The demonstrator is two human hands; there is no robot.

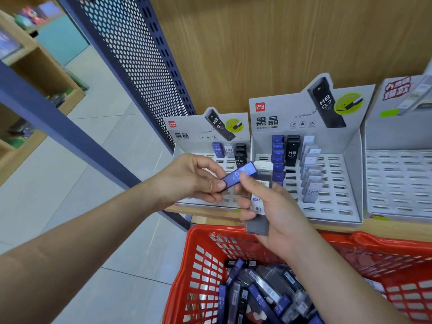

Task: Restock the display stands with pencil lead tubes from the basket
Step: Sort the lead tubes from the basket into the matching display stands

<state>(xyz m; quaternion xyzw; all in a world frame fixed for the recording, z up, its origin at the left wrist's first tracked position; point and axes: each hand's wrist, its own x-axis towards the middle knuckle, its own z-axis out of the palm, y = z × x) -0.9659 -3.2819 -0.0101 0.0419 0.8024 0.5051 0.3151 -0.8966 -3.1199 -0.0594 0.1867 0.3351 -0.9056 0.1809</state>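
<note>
My left hand [196, 181] pinches one end of a blue lead tube [237, 177] marked 0.7, held level in front of the small left display stand [187, 146]. My right hand [266, 206] touches the tube's other end with its thumb while its fingers grip a stack of clear and grey tubes [260, 202]. Below sits the red basket [201, 265] with several blue, black and clear tubes [261, 293]. The middle stand [336, 183] holds rows of blue, black and white tubes.
A third grey stand [397, 178] on the right shows only open slots. All stands sit on a wooden shelf [397, 228] with a wood back panel. A blue perforated metal upright [131, 57] rises on the left, above the tiled floor [112, 146].
</note>
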